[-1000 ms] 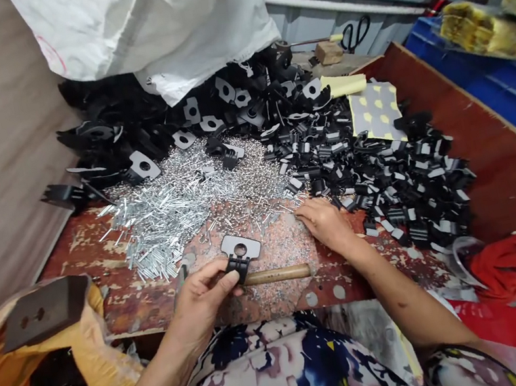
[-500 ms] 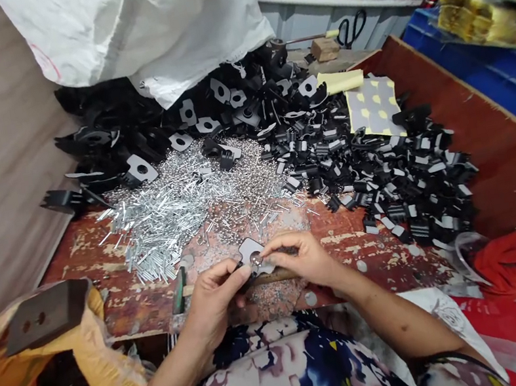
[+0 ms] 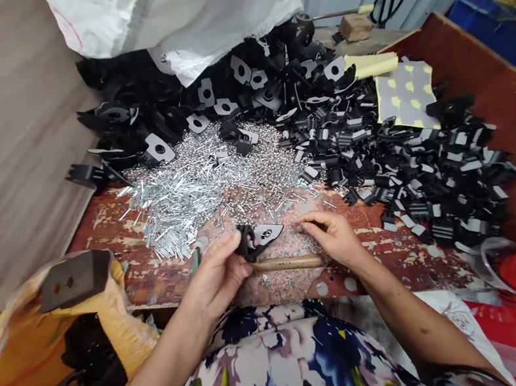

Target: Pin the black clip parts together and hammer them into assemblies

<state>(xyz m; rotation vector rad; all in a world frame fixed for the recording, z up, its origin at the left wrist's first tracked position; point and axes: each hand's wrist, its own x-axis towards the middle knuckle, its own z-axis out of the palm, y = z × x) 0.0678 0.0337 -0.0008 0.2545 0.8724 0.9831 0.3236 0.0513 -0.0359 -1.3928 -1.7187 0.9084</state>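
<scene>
Gripping blk clip (image 3: 248, 248) w/ closed L fingers (image 3: 225, 246), prob. to expose plate (image 3: 273, 231); can't tell gap or contents of R fingers (image 3: 317, 216).

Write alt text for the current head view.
The left hand holds a black-and-grey piece near a wooden handle; the right hand is apart from it, to the right. Beyond, on a worn red table, lie metal pins and a pile of black parts.
</scene>
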